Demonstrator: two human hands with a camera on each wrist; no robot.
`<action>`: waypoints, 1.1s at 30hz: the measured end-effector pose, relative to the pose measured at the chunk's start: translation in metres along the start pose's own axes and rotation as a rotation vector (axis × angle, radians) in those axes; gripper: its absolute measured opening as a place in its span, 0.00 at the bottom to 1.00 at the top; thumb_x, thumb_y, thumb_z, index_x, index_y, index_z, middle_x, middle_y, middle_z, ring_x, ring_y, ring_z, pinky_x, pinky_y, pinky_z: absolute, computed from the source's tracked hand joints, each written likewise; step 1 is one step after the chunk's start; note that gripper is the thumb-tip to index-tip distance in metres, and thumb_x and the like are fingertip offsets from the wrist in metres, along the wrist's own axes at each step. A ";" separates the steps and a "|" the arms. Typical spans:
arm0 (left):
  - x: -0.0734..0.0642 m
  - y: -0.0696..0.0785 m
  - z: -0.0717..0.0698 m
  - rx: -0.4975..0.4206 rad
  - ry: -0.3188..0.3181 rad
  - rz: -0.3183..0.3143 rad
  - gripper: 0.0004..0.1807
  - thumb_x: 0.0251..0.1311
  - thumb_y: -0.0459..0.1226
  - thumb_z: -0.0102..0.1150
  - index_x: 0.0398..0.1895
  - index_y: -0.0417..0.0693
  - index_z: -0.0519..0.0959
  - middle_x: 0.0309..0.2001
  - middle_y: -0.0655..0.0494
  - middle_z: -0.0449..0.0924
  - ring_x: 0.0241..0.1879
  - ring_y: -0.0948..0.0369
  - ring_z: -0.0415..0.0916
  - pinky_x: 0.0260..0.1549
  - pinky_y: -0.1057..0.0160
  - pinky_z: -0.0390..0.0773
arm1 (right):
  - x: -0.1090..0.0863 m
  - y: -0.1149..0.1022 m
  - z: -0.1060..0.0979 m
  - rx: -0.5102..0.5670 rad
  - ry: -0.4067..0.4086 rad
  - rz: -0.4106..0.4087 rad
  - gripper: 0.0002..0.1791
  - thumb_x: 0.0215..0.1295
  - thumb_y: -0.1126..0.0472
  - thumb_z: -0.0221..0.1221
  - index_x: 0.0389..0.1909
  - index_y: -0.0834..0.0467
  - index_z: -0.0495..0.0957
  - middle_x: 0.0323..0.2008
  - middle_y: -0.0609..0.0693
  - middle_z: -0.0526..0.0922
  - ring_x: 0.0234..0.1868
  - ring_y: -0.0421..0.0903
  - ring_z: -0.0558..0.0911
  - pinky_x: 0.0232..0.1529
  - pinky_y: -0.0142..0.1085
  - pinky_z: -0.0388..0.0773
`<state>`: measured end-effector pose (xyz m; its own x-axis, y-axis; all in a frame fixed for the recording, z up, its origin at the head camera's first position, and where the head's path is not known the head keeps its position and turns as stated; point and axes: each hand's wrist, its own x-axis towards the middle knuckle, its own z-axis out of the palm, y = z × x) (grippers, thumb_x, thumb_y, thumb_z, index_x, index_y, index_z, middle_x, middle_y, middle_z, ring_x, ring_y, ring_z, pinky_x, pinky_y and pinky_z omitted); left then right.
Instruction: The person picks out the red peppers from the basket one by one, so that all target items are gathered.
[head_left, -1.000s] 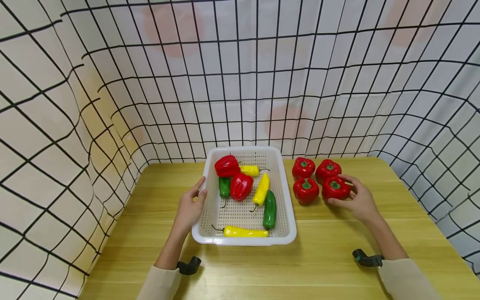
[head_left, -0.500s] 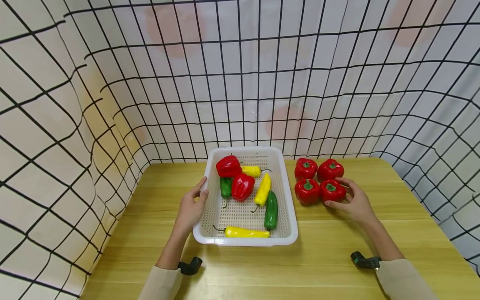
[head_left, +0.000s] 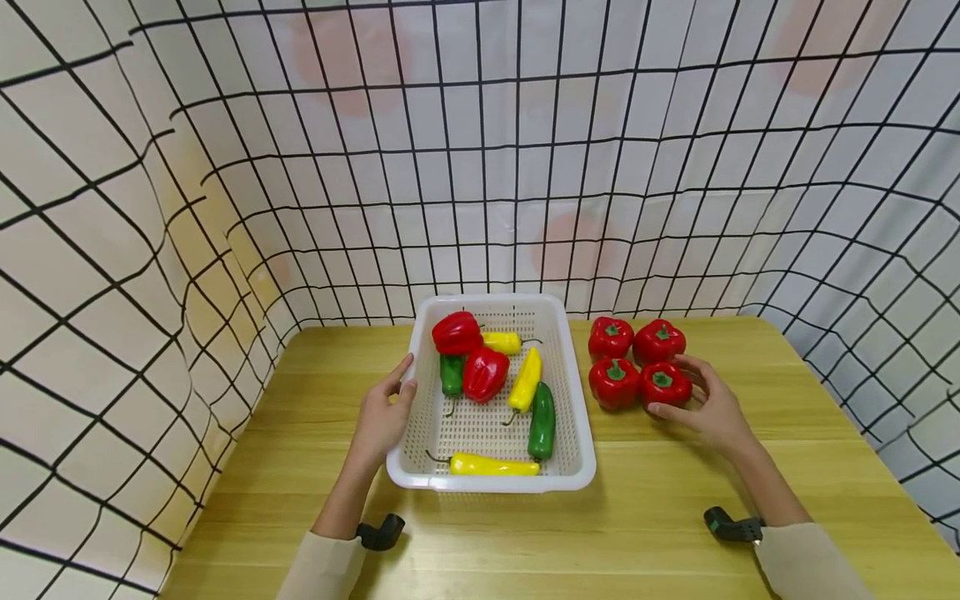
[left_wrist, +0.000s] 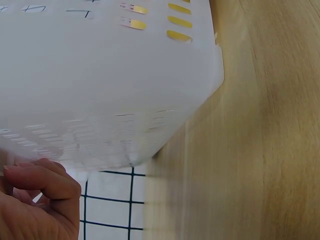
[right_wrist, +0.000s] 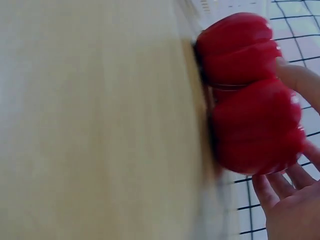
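My left hand [head_left: 382, 421] holds the left rim of a white perforated basket [head_left: 491, 483]. Its fingers show curled close under the basket's side in the left wrist view. Over on the right, my right hand [head_left: 712, 408] grips the front right red bell pepper [head_left: 665, 388], thumb in front and fingers behind. That pepper stands upright on the table, stem up, beside another red bell pepper [head_left: 615, 385]. Behind this pair are two more, a left one [head_left: 611, 337] and a right one [head_left: 659, 341]. In the right wrist view, fingertips lie against the held pepper [right_wrist: 257, 127].
Inside the basket lie two red bell peppers [head_left: 485, 375], yellow peppers [head_left: 493, 464] and green peppers [head_left: 542, 423]. A wooden table [head_left: 637, 525] carries everything. White sheeting with a black grid [head_left: 495, 183] encloses the table at the back and both sides.
The front right pepper has shifted slightly left against its neighbour, with my right hand moving along with it. My left hand has stayed at the basket rim.
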<state>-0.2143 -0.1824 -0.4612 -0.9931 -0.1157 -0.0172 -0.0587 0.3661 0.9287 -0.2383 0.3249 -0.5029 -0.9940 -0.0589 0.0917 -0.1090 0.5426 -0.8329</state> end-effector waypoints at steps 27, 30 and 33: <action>0.001 0.002 0.000 0.023 0.005 0.008 0.27 0.77 0.45 0.52 0.76 0.71 0.67 0.50 0.40 0.80 0.36 0.51 0.83 0.30 0.58 0.89 | 0.032 -0.101 0.012 0.005 -0.004 -0.158 0.44 0.66 0.50 0.69 0.78 0.54 0.59 0.75 0.61 0.65 0.74 0.67 0.66 0.68 0.63 0.69; 0.001 0.002 0.000 0.020 0.013 0.015 0.27 0.77 0.45 0.52 0.76 0.70 0.68 0.50 0.39 0.80 0.35 0.52 0.83 0.30 0.58 0.89 | 0.037 -0.111 0.019 0.041 -0.036 -0.172 0.41 0.67 0.51 0.68 0.77 0.53 0.60 0.74 0.62 0.66 0.72 0.67 0.69 0.66 0.59 0.72; 0.001 0.001 0.000 0.013 0.018 0.024 0.27 0.77 0.45 0.52 0.76 0.68 0.68 0.52 0.39 0.81 0.35 0.52 0.84 0.29 0.58 0.89 | 0.043 -0.123 0.027 0.064 -0.068 -0.169 0.41 0.67 0.50 0.68 0.77 0.51 0.61 0.74 0.62 0.66 0.72 0.68 0.70 0.63 0.56 0.75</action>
<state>-0.2153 -0.1827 -0.4604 -0.9923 -0.1233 0.0116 -0.0365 0.3808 0.9239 -0.2677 0.2334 -0.4114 -0.9590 -0.2030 0.1979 -0.2724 0.4662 -0.8417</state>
